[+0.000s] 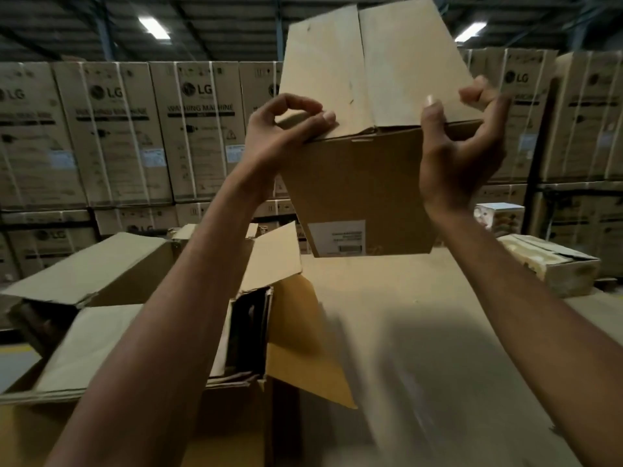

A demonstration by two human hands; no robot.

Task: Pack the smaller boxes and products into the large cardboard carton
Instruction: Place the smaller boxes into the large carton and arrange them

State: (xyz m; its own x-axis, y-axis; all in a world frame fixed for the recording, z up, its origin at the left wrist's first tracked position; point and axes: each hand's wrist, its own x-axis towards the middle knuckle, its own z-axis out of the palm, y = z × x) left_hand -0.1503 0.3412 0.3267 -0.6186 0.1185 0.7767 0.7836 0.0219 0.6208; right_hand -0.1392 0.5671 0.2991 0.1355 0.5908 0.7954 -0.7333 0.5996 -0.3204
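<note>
Cardboard box (364, 183) held aloft in both hands.
Left hand (286, 129) and right hand (462, 153) pinch its flap edge — thumbs on top, fingers curled — up beside the open carton (84, 342).

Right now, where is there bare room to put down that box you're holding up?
The flat cardboard surface under the held box is bare, bordered left by the flaps of the open carton and right by a foam-lined box. The open carton is crowded with upright cardboard sheets.
</note>
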